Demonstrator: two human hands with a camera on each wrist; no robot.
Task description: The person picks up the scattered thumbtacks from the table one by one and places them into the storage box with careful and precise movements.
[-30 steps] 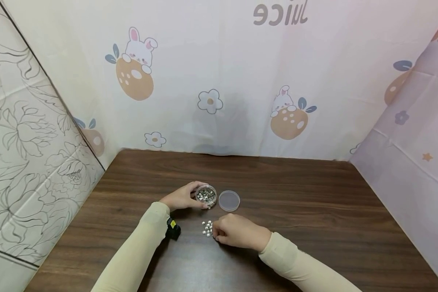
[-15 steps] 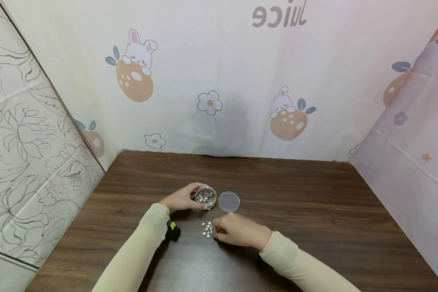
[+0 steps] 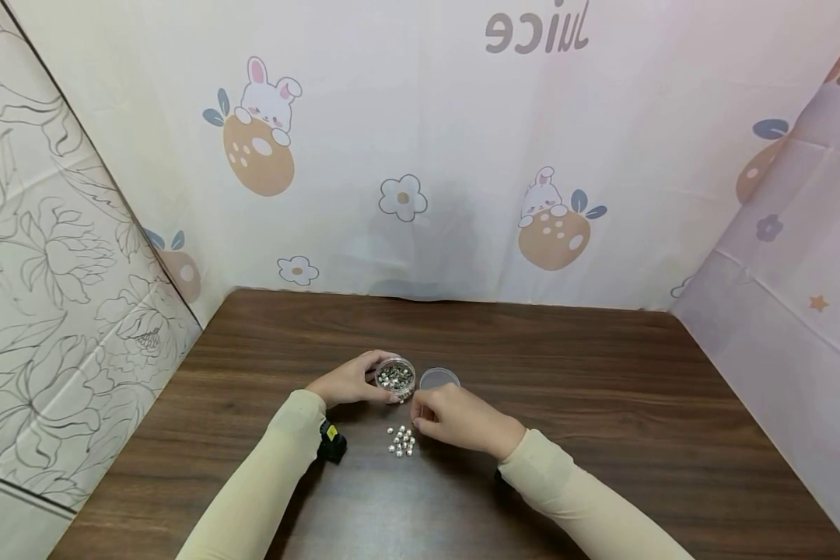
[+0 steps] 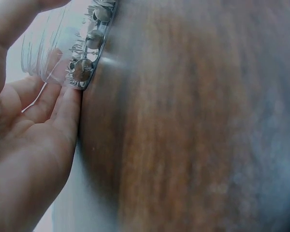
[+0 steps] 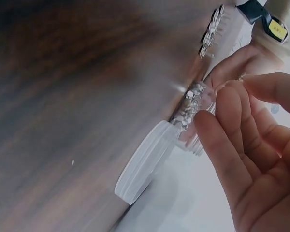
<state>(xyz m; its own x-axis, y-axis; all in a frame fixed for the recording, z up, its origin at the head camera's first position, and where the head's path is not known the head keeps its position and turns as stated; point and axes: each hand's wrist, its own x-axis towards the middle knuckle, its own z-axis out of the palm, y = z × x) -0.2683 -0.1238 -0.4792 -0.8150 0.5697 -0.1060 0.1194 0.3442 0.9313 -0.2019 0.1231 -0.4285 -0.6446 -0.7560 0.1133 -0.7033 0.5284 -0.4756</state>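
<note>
In the head view a clear round jar [image 3: 395,376] of silver thumbtacks stands uncovered on the table. My left hand [image 3: 350,381] holds its side, with thumb and fingers curved round the clear wall. Domed tack heads [image 4: 82,70] and thin pins show through the plastic in the left wrist view. Just in front of the jar lies a small group of loose thumbtacks [image 3: 401,441]. My right hand [image 3: 455,416] hovers above and right of them. Thumb and forefinger pinch a tiny thumbtack [image 5: 242,77] in the right wrist view, mostly covered by the fingertips.
The jar's translucent lid [image 3: 435,378] lies flat just right of the jar, partly behind the right hand. A black wrist camera with a yellow label [image 3: 332,432] hangs below the left wrist. A printed curtain [image 3: 462,233] stands behind the brown table [image 3: 567,350].
The right hand has picked up a thumbtack from the loose group and risen away toward the jar and lid. More loose thumbtacks now show. The left hand and jar have stayed put.
</note>
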